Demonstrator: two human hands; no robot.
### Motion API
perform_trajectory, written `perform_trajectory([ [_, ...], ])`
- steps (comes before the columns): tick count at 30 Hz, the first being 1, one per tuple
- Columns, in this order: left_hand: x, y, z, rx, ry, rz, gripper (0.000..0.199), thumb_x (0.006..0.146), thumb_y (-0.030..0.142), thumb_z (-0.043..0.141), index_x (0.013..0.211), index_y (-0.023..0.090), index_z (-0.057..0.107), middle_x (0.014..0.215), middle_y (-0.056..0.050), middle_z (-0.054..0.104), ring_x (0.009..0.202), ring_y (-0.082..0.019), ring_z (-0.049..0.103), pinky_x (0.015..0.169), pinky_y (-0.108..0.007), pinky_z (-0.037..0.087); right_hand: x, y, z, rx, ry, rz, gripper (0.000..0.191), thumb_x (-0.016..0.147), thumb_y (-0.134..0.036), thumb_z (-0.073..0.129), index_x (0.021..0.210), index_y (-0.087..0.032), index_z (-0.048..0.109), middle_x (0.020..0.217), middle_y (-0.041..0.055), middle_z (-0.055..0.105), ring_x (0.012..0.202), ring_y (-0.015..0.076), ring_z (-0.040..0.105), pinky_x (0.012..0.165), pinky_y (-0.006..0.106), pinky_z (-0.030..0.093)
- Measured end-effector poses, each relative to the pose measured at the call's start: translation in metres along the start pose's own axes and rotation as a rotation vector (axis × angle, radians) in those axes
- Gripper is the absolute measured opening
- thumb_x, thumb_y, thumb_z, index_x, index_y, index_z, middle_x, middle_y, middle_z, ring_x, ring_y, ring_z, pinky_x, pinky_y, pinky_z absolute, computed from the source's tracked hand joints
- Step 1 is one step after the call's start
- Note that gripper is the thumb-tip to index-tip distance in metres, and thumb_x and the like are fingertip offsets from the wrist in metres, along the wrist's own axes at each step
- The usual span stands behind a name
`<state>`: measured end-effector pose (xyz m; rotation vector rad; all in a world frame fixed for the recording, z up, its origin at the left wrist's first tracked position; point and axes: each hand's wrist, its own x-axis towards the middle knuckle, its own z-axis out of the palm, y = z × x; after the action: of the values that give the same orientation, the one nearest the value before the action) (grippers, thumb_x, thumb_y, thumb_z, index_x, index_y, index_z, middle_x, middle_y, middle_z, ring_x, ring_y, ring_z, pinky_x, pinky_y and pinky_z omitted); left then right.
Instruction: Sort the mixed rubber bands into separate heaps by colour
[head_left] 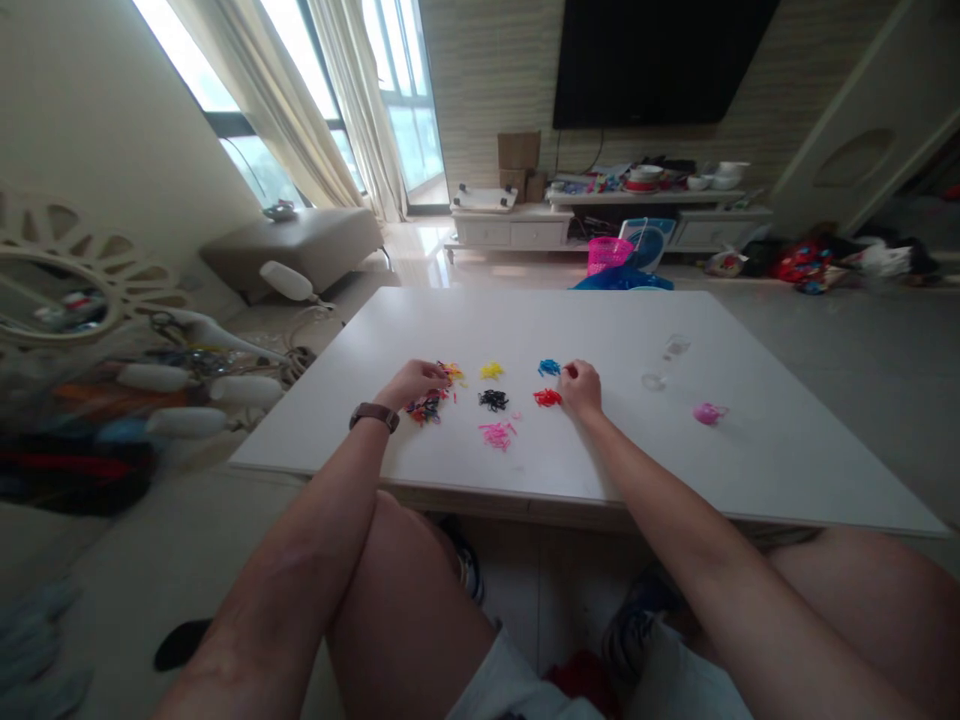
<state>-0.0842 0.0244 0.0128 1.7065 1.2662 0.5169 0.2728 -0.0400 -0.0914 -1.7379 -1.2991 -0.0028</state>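
Observation:
My left hand (416, 382), with a dark band at the wrist, reaches into a mixed-colour pile (427, 408) of small thin pieces on the white table (465, 320). Its fingers are pressed together; what they pinch is too small to see. My right hand (582, 387) is curled closed beside a blue pile (550, 367) and a red pile (547, 398), its fingertips partly hidden. Between my hands lie a yellow pile (492, 370), a black pile (493, 400) and, nearest me, a pink pile (496, 435). The pieces' exact kind cannot be made out.
At the table's right are a small pink object (707, 413) and two clear plastic pieces, one of them round (653, 382). Beyond the far edge stands a pink basket (609, 254) near blue plastic. A white lamp-like fixture (289, 281) sits left of the table.

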Motion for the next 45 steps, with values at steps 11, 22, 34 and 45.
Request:
perform_trajectory([
  [11,-0.001,-0.018,-0.003,0.076,0.035,-0.078,0.023,0.056,0.026,0.082,0.075,0.014,0.077,0.061,-0.002,0.068,0.054,-0.012,0.055,0.051,-0.022,0.040,-0.029,-0.032,-0.018,0.039,-0.028,-0.285,0.016,0.088,-0.023,0.051,0.083,-0.022,0.066,0.086,0.0081,0.064,0.091,0.0260,0.055,0.088,0.041,0.045],
  [22,-0.007,-0.002,-0.016,-0.043,0.196,-0.161,0.026,0.056,0.029,0.083,0.074,0.013,0.074,0.059,-0.003,0.065,0.058,-0.014,0.058,0.055,-0.024,0.043,-0.072,-0.067,-0.021,0.049,-0.483,-0.500,0.014,0.091,-0.024,0.061,0.081,-0.024,0.071,0.092,0.0080,0.068,0.097,0.0268,0.056,0.094,0.045,0.044],
  [34,0.004,-0.027,-0.014,0.320,-0.114,-0.062,0.022,0.047,0.011,0.078,0.068,0.017,0.079,0.059,-0.001,0.068,0.055,-0.015,0.057,0.051,-0.023,0.041,-0.101,-0.093,-0.026,0.193,-0.536,-0.545,0.013,0.093,-0.031,0.061,0.093,-0.025,0.073,0.099,0.0079,0.066,0.096,0.0250,0.058,0.086,0.041,0.050],
  [45,0.014,-0.028,-0.006,0.466,-0.243,-0.069,0.014,0.047,0.014,0.081,0.058,0.016,0.072,0.054,0.000,0.064,0.054,-0.012,0.053,0.051,-0.021,0.038,-0.099,-0.084,-0.024,0.277,-0.374,-0.365,0.008,0.089,-0.026,0.064,0.093,-0.023,0.070,0.093,0.0060,0.063,0.093,0.0243,0.060,0.082,0.040,0.050],
])
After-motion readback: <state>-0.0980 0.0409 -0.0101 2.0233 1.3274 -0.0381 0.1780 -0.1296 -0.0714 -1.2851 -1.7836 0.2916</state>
